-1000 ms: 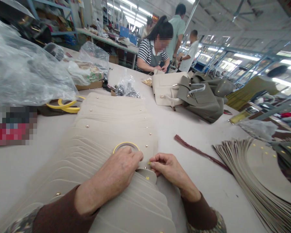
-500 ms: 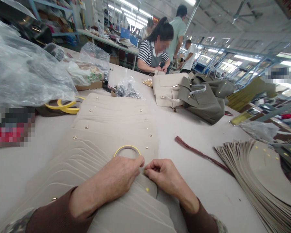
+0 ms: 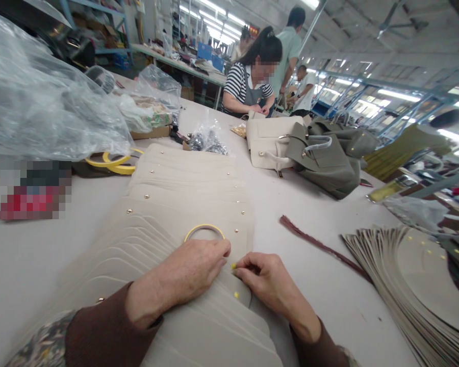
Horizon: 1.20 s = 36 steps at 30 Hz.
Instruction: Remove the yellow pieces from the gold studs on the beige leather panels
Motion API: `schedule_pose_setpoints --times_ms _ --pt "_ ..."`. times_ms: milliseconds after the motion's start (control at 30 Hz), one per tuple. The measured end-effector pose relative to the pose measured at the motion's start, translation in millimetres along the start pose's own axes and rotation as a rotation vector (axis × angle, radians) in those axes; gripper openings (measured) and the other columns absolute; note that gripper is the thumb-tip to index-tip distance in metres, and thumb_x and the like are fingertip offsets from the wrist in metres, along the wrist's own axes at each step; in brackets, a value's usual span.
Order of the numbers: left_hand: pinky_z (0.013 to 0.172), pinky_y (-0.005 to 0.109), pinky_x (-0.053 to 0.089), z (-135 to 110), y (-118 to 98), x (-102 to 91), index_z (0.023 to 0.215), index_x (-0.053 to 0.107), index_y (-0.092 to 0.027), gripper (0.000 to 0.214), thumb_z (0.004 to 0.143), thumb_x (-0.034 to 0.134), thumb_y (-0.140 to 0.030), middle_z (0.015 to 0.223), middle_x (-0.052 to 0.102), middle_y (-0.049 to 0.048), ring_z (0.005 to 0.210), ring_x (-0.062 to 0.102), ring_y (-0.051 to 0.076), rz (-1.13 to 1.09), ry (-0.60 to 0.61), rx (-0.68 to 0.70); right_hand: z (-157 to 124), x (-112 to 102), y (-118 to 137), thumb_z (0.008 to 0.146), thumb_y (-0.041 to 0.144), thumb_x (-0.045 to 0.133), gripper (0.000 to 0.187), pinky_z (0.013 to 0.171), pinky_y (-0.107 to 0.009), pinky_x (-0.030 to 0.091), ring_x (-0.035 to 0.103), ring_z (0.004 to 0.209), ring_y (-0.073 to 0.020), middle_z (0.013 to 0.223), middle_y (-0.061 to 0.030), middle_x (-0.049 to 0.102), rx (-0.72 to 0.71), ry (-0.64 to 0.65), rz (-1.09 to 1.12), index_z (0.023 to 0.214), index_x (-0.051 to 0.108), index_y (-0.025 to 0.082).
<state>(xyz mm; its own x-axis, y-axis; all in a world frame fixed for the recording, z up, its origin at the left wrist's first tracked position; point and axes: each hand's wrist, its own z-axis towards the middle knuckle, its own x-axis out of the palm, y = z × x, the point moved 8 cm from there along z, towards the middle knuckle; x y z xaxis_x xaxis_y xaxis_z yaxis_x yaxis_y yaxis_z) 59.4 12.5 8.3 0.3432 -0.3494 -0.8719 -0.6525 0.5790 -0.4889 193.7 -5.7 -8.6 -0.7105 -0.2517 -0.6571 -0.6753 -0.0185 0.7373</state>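
Note:
Beige leather-like panels overlap in a long fanned stack before me, with small gold studs along both sides. My left hand is closed on a thin roll of yellow tape, whose upper rim shows above the knuckles. Just to its right, my right hand pinches a small bit of yellow tape between thumb and forefinger, at the panels' right edge. Another yellow tape piece lies on a panel slightly below. The left fingertips are partly hidden.
More yellow tape rolls lie at left beside clear plastic wrapping. Beige and olive handbags stand at the back right. A brown cord bundle and fanned panels lie right. A co-worker works across the table.
The right hand has drawn slightly away from the left, and the yellow bit at its fingertips shows more clearly. The whole view has shifted a little.

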Motion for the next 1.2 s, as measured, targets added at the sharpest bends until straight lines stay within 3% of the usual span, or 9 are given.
schedule_pose_setpoints --times_ms 167,367,533,700,767,967,1067,1200 --pt "0.060 0.029 0.038 0 1 1.9 0.090 0.051 -0.024 0.015 0.095 0.037 -0.026 0.079 0.066 0.0005 0.073 0.063 0.020 0.008 -0.002 0.001 1 4 16 0.084 0.018 0.059 0.016 0.061 -0.025 0.044 0.064 0.063 -0.0161 0.070 -0.0031 0.072 -0.084 -0.076 -0.178 0.074 0.072 0.019" --pt "0.060 0.029 0.039 -1 0 2.9 0.088 0.051 -0.023 0.014 0.094 0.038 -0.022 0.078 0.065 0.0001 0.073 0.063 0.020 0.035 -0.009 0.032 6 6 14 0.084 0.018 0.060 0.016 0.062 -0.024 0.043 0.062 0.063 -0.0153 0.071 -0.0026 0.071 -0.106 -0.078 -0.192 0.075 0.073 0.020" --pt "0.067 0.029 0.045 -1 1 -3.4 0.093 0.053 -0.023 0.014 0.095 0.039 -0.021 0.084 0.067 0.0003 0.079 0.065 0.019 -0.029 -0.122 0.056 6 4 13 0.081 0.016 0.061 0.014 0.064 -0.023 0.043 0.061 0.065 -0.0135 0.072 -0.0011 0.071 -0.126 0.016 -0.149 0.076 0.074 0.019" --pt "0.074 0.025 0.049 -4 1 -15.0 0.109 0.054 -0.022 0.020 0.094 0.042 -0.015 0.095 0.071 0.0009 0.086 0.067 0.016 -0.095 -0.311 0.133 2 10 -1 0.078 0.015 0.058 0.017 0.046 -0.019 0.032 0.049 0.049 -0.0085 0.055 0.0041 0.061 -0.010 0.222 -0.050 0.069 0.072 0.017" --pt "0.071 0.025 0.050 -6 -1 -17.8 0.113 0.053 -0.023 0.022 0.095 0.043 -0.016 0.093 0.071 0.0008 0.081 0.068 0.016 -0.078 -0.355 0.171 2 10 0 0.079 0.015 0.058 0.017 0.045 -0.019 0.032 0.048 0.049 -0.0086 0.055 0.0040 0.061 -0.016 0.244 -0.009 0.069 0.072 0.017" --pt "0.069 0.027 0.052 -5 -4 -16.8 0.137 0.034 -0.024 0.042 0.096 0.040 -0.018 0.099 0.072 0.0032 0.083 0.070 0.018 -0.031 -0.325 0.168 0 -29 27 0.084 0.017 0.059 0.016 0.065 -0.024 0.049 0.061 0.068 -0.0135 0.082 -0.0041 0.071 -0.341 -0.306 0.089 0.094 0.071 0.017" --pt "0.068 0.028 0.052 -4 -3 -10.7 0.135 0.032 -0.022 0.039 0.097 0.038 -0.020 0.098 0.072 0.0039 0.085 0.071 0.019 -0.028 -0.267 0.130 -4 -23 43 0.085 0.012 0.058 0.019 0.069 -0.025 0.051 0.062 0.072 -0.0138 0.088 -0.0063 0.069 -0.518 -0.328 0.064 0.102 0.067 0.016" --pt "0.062 0.027 0.048 -3 -4 -3.1 0.131 0.034 -0.022 0.035 0.096 0.038 -0.019 0.093 0.071 0.0027 0.081 0.070 0.019 -0.002 -0.217 0.116 -6 -14 52 0.086 0.009 0.053 0.014 0.067 -0.025 0.049 0.061 0.071 -0.0144 0.079 -0.0054 0.067 -0.602 -0.373 -0.044 0.089 0.065 0.017"
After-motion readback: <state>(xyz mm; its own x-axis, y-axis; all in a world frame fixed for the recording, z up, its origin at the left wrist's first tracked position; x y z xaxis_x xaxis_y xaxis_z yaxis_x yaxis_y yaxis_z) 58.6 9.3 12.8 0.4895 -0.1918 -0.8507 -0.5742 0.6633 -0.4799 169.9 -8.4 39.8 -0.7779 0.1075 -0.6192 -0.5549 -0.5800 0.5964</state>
